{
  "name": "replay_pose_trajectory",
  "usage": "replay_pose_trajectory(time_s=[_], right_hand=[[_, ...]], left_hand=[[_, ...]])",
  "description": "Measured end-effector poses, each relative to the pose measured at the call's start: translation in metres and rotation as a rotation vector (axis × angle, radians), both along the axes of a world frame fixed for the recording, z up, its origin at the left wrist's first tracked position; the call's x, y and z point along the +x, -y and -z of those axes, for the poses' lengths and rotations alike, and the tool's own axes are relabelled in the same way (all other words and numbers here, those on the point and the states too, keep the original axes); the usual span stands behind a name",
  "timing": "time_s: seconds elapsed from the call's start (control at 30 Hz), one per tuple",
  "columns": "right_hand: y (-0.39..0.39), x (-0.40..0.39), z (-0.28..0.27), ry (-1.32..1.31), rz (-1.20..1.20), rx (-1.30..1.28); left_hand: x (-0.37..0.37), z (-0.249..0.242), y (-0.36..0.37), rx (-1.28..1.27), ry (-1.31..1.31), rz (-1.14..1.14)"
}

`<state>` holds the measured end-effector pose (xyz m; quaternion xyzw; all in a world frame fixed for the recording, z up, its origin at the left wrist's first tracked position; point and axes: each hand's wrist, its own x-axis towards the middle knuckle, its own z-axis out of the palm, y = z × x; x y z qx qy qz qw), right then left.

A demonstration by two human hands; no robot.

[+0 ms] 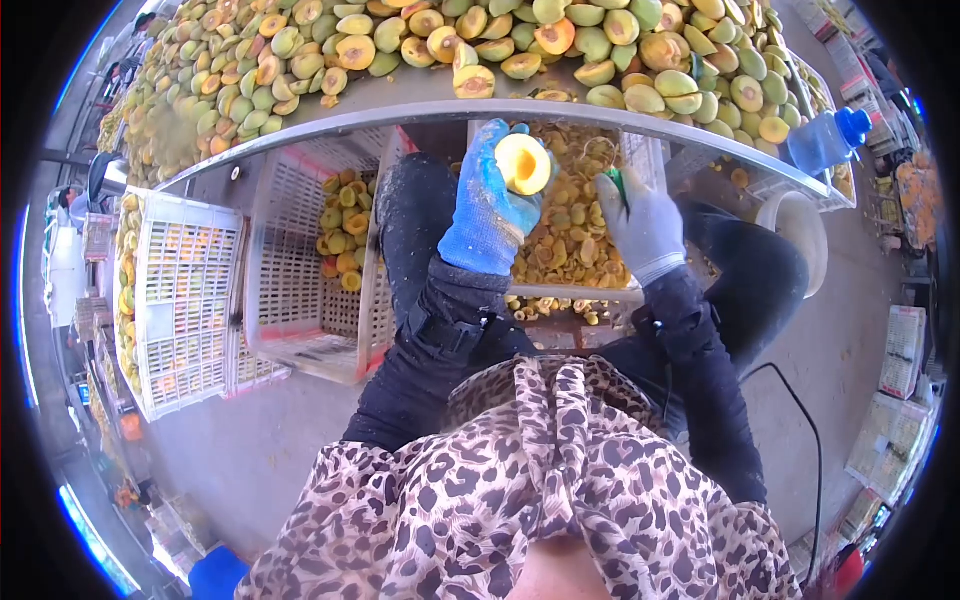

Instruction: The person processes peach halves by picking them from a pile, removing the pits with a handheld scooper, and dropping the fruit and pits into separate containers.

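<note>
In the head view, my left hand (485, 215), in a blue glove, is closed around a pale yellow peach half (523, 164). Its cut side faces up and shows a round hollow in the middle. My right hand (645, 225), in a whitish-grey glove, is a little to the right, wrapped round a small green-handled tool (617, 180). The tool's working end is too faint to make out clearly. Both hands are above a container of peelings and scraps (565, 235), between my knees and just below the table edge.
Many green and yellow peach halves (390, 40) lie heaped on the metal-edged table (400, 112). A white crate (290, 240) with peach pieces stands left of my leg, beside another crate (185, 300). A blue-capped bottle (822, 142) is at right, above a white bucket (800, 235).
</note>
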<state>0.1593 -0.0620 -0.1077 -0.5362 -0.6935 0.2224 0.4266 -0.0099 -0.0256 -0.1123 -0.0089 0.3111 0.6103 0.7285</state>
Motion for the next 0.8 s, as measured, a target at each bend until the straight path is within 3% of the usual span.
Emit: replay_pose_trajectory(time_s=[0.07,0.1,0.23,0.3,0.33,0.4,0.43,0.47,0.53,0.6,0.67,0.73,0.8], right_hand=[[0.001,-0.002,-0.017,0.38,0.117,-0.004],[0.002,-0.008,-0.023,0.464,0.102,0.061],[0.0,-0.015,-0.021,0.57,0.057,0.127],[0.008,-0.025,-0.027,0.676,0.101,0.061],[0.01,-0.028,-0.029,0.783,0.153,-0.006],[0.005,-0.03,-0.013,0.86,0.221,-0.086],[0.001,-0.03,-0.001,0.934,0.289,-0.177],[-0.008,-0.011,0.014,0.869,0.288,-0.206],[-0.02,0.021,0.039,0.85,0.298,-0.38],[-0.005,0.03,0.026,0.795,0.234,-0.446],[-0.004,0.038,0.023,0.738,0.205,-0.498],[0.001,0.041,0.034,0.555,0.183,-0.437],[-0.001,0.036,0.034,0.483,0.132,-0.426]], left_hand=[[-0.001,0.018,0.009,0.744,-1.488,-0.045],[-0.002,0.014,0.015,0.777,-1.6,-0.021],[0.005,-0.002,0.02,0.81,-1.299,0.047],[-0.001,-0.002,0.016,0.259,0.223,0.204],[0.0,0.002,0.021,0.262,0.221,0.201],[0.006,0.011,0.033,0.561,-0.296,0.076],[-0.004,0.009,0.035,0.373,-0.113,0.159],[0.004,-0.021,0.049,0.238,-0.402,0.113],[-0.002,-0.051,0.057,0.369,-0.748,-0.123],[-0.057,-0.061,0.05,0.263,-1.212,-0.285],[-0.126,-0.049,0.022,0.162,-2.352,-0.258],[-0.158,-0.032,-0.017,0.607,-2.392,-0.264],[-0.122,-0.029,-0.057,0.803,-2.004,-0.216]])
